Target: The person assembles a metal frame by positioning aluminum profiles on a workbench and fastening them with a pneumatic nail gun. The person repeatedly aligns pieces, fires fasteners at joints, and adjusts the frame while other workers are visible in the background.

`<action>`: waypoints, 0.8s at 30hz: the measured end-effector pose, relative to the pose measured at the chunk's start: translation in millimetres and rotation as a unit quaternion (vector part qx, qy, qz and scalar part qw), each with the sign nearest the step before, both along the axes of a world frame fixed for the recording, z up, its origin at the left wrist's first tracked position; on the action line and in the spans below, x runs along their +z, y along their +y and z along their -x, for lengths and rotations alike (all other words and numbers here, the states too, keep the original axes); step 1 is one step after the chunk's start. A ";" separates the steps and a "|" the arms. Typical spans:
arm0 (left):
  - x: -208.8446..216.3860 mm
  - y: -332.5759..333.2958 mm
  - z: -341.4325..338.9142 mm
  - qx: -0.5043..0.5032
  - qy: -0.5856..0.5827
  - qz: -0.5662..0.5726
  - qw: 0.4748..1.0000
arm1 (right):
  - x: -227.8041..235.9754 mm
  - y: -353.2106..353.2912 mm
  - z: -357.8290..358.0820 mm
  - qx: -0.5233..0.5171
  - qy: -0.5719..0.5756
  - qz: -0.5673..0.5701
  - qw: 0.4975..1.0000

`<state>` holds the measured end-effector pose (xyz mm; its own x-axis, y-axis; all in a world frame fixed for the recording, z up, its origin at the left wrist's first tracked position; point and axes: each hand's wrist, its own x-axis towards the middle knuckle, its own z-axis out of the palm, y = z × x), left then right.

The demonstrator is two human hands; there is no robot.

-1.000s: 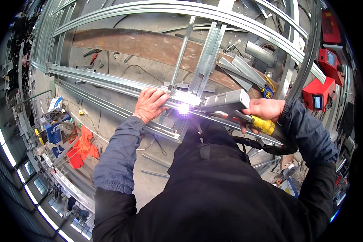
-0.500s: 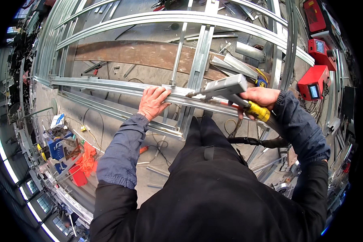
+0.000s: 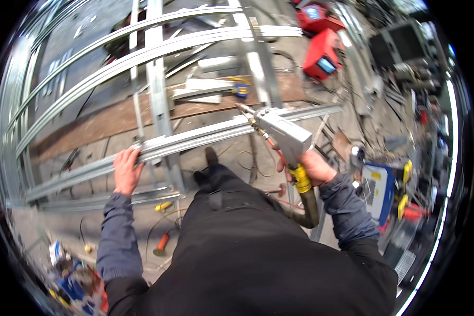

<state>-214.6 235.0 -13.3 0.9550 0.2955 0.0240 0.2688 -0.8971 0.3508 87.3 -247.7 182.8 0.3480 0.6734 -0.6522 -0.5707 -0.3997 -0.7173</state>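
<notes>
My left hand (image 3: pixel 126 170) lies at the near rail (image 3: pixel 195 136) of a shiny metal frame, its fingers closed over the rail's edge beside a thin upright bar. My right hand (image 3: pixel 315 168) is wrapped around the yellow-ringed handle of a welding gun (image 3: pixel 282 131) with a boxy grey body. The gun's narrow copper-coloured nozzle points up and left, over the right part of the rail; I cannot tell whether it touches. A thick dark hose (image 3: pixel 309 209) runs from the handle back toward my body. Some motion blur softens the picture.
A rusty brown beam (image 3: pixel 110 125) lies beyond the rail, with metal offcuts and a blue tape measure (image 3: pixel 241 90) on it. Two red machines (image 3: pixel 323 55) stand at the far right. An orange-handled grinder (image 3: pixel 162 245) and cables lie on the floor to my left.
My view has swung to the right, shifting the frame leftward. The welding gun has moved right along the rail, away from the wide crossbar. My left hand stays near the thin bar.
</notes>
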 end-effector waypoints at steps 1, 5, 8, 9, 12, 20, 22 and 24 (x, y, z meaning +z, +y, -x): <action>-1.1 1.3 1.0 -0.011 -0.014 -0.008 1.000 | -1.8 -28.4 13.1 -0.054 0.015 0.004 0.998; 13.7 -0.5 -11.6 -0.063 0.016 -0.011 0.998 | 15.5 -113.2 59.5 -0.222 -0.021 0.057 0.973; 41.7 -7.8 -26.4 -0.076 0.115 -0.012 0.990 | 12.2 -162.0 76.8 -0.330 -0.027 0.057 0.942; 57.9 -10.7 -33.6 -0.074 0.158 -0.016 0.985 | 14.0 -174.2 78.6 -0.361 -0.021 0.053 0.931; 104.3 -50.8 -72.1 -0.091 0.235 -0.101 0.962 | 8.1 -215.2 79.1 -0.435 -0.001 0.027 0.900; 118.9 -390.9 -331.8 -0.296 -0.054 0.158 0.941 | -18.8 -297.9 28.4 -0.478 -0.020 -0.028 0.878; 87.0 -446.6 -392.5 -0.282 -0.028 0.119 0.952 | -23.5 -312.4 7.1 -0.461 -0.035 -0.033 0.886; 57.4 -481.3 -442.5 -0.263 0.031 0.067 0.962 | -31.5 -325.3 -8.1 -0.446 -0.046 -0.034 0.893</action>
